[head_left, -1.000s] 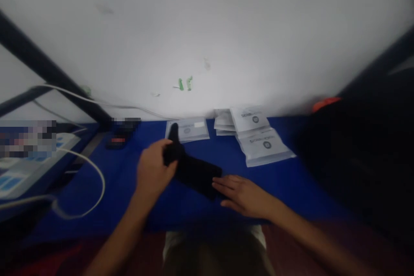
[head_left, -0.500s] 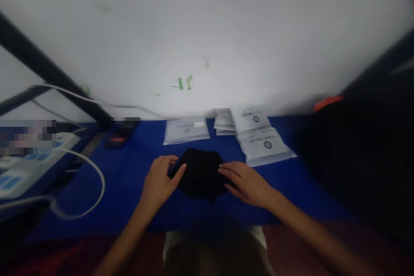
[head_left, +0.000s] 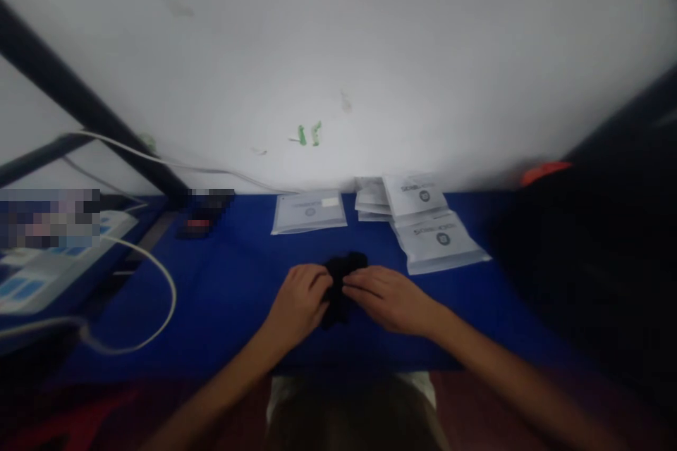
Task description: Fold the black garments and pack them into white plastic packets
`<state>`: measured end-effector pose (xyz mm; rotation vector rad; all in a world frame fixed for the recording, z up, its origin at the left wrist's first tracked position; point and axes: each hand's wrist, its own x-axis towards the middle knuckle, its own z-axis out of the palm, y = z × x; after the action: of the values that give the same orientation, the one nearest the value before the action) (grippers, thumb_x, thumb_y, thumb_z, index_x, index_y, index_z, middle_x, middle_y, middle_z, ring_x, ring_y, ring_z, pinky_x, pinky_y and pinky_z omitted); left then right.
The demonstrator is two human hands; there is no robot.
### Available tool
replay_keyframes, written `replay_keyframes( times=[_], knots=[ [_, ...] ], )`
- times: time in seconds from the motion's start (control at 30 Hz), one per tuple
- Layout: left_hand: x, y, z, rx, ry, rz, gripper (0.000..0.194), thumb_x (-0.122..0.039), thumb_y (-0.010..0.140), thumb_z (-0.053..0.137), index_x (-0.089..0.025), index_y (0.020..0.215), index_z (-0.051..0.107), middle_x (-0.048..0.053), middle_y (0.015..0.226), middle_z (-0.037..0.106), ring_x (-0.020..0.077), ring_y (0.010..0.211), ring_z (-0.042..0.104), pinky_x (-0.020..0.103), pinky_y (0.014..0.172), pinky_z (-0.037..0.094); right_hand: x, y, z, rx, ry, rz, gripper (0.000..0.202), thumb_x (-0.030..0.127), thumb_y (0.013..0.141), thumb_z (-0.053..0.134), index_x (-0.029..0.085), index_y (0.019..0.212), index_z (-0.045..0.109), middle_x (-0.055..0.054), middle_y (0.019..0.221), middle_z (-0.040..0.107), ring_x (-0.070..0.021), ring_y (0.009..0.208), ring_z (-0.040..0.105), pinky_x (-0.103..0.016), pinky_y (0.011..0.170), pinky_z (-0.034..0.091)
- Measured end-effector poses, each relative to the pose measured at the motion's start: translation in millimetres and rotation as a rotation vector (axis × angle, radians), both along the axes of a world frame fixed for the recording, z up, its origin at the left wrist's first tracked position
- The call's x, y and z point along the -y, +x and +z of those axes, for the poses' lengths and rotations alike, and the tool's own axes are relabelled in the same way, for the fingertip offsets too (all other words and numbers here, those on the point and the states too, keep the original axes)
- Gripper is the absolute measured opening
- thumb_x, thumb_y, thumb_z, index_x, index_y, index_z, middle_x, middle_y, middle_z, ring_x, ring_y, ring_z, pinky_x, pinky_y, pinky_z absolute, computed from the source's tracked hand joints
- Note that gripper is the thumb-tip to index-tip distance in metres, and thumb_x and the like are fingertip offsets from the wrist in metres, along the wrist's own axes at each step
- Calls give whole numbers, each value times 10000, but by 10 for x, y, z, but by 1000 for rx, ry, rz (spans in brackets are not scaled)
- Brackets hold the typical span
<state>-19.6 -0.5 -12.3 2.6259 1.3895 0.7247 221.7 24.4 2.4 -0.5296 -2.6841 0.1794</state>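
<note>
A bunched black cloth lies on the blue table in front of me. My left hand grips its left side, fingers curled together. From the right, my right hand pinches the cloth with its fingertips. The fingertips of both hands are a small gap apart. Behind the cloth lies a flat white printed pouch. Further right, several similar packets overlap one another.
A white power strip and a looping white cable lie at the left. A dark object sits near the wall. On the right is a large black shape with an orange piece behind it.
The black cloth has gone from spread out to a narrow bunch. My left hand has moved right, and my right hand slightly left, bringing them closer together.
</note>
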Motion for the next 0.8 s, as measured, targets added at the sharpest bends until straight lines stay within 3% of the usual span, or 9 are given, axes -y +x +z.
replay_keyframes(
  times=[0.13,0.27,0.33,0.4,0.5,0.57,0.63,0.7,0.8],
  knots=[
    [238,113,72,-70,-77,-250,399,-176,808,621,-178,1206,591,139,1179,644,317,1116,586,505,968,469,-55,-12,135,17,14,32,625,384,989,515,115,1518,317,-175,1499,457,-251,1432,365,-461,1160,348],
    [234,-3,288,90,-152,-340,345,-301,879,617,-203,1209,588,107,1156,675,273,1115,603,437,971,492,-13,-138,29,92,-145,78,849,570,950,504,40,1542,203,-216,1550,358,-283,1464,302,-454,1188,293],
    [40,-131,344,183,-104,-261,117,-261,917,567,-201,1000,623,76,983,690,219,971,638,364,883,522,52,-177,-61,123,-189,54,869,586,930,528,28,1530,239,-237,1538,368,-323,1452,318,-482,1190,275],
    [-287,-276,327,177,-30,-78,143,-270,951,522,-195,862,604,60,864,663,201,874,631,347,834,522,148,-184,-120,157,-216,28,892,611,900,560,47,1527,270,-247,1540,356,-358,1449,311,-522,1191,254],
    [-882,-500,203,-38,-60,88,246,-346,961,498,-177,1097,613,114,1130,663,252,1092,601,408,970,477,338,-148,-160,198,-243,8,997,660,822,631,64,1534,266,-259,1548,331,-397,1446,297,-568,1176,262],
    [-1211,-636,109,-183,-139,123,364,-366,939,527,-171,1242,569,146,1344,585,287,1250,532,436,1043,426,483,-103,-202,224,-214,-11,982,585,815,685,54,1529,271,-268,1543,330,-406,1443,299,-573,1163,297],
    [-1413,-741,41,-242,-193,126,336,-360,923,542,-176,1198,603,136,1299,633,283,1201,582,403,1008,453,632,-48,-279,232,-122,-63,772,354,887,666,65,1511,317,-248,1520,385,-378,1428,344,-546,1145,351],
    [-1486,-804,3,-278,-221,134,275,-329,939,506,-194,1145,630,115,1211,688,260,1118,636,357,951,480,777,12,-369,208,-17,-104,583,127,923,561,96,1478,388,-200,1472,478,-335,1388,428,-506,1112,418],
    [-1445,-832,-12,-336,-225,188,297,-244,950,451,-211,1202,605,122,1150,712,261,1042,672,341,876,495,963,103,-421,133,42,-102,484,77,942,489,106,1425,468,-157,1391,577,-319,1295,542,-473,1026,517]
  ],
)
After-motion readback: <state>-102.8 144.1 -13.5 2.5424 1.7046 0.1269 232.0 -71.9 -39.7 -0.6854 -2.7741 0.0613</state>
